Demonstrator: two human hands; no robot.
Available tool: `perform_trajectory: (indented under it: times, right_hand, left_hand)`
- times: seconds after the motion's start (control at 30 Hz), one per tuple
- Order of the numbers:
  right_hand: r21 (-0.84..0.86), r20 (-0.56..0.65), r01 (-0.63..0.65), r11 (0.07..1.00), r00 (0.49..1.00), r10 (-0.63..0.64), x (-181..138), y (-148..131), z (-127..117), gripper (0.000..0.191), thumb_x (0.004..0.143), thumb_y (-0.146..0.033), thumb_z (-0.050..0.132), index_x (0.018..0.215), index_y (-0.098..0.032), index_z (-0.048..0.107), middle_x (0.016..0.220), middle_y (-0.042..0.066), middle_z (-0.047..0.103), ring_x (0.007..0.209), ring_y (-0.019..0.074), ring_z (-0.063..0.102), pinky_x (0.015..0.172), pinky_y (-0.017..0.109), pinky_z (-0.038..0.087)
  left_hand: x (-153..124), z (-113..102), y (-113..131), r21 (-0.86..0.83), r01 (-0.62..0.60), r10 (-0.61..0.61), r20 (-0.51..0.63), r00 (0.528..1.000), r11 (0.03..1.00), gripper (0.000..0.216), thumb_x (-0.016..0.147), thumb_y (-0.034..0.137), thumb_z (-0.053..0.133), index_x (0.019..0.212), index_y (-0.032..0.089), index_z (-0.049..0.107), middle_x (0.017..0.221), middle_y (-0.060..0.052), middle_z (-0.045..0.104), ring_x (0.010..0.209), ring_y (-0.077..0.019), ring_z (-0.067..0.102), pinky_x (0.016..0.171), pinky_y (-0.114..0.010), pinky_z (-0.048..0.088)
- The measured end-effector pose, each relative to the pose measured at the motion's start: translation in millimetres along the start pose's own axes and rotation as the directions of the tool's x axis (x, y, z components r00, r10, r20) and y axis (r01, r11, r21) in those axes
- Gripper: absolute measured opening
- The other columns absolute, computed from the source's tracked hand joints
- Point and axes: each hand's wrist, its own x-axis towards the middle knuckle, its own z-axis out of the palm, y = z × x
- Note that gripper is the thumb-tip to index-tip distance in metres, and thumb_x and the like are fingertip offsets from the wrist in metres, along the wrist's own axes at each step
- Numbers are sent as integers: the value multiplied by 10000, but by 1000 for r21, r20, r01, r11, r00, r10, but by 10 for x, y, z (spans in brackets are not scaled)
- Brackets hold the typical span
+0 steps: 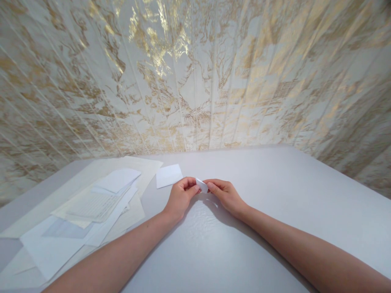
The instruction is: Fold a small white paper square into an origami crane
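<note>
A small folded piece of white paper (201, 185) is held up between both hands, slightly above the table. My left hand (181, 197) pinches its left side between thumb and fingers. On the right side, my right hand (225, 196) grips the edge with thumb and forefinger. The fingertips hide part of the paper's edges. Just behind my left hand lies a white paper rectangle (168, 176), flat on the table.
The pale table (290, 195) stands against a curtain (195, 81) with a gold pattern. Loose papers (58, 244) overlap in a spread pile on the left, one printed sheet (94, 207) among them. My left forearm passes over the pile's near edge.
</note>
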Motion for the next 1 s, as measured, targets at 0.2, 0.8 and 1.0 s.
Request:
perform_trajectory:
  times: [0.2,0.8,1.0]
  right_hand:
    - [-69,32,104,992,994,-102,-13,-4,2,304,805,-332,486,955,-134,662,901,87,670,819,181,592,742,283,433]
    - [-161,-1,126,979,992,-127,-14,82,46,294,832,-275,414,874,-130,666,739,57,656,651,143,569,631,246,442]
    - [-305,22,248,919,967,-254,-56,56,57,212,819,-189,433,879,-159,634,727,34,648,636,126,569,616,223,428]
  left_hand:
    - [14,-38,19,-75,16,-16,1,1000,997,168,616,286,668,627,128,612,609,7,595,627,-108,546,667,-252,467]
    - [2,-39,6,178,-35,22,77,997,983,198,563,186,665,741,156,586,582,48,562,543,-83,495,536,-199,380]
    - [23,-67,-35,329,-88,71,63,995,940,185,571,103,550,738,166,597,508,72,488,489,-77,452,475,-184,349]
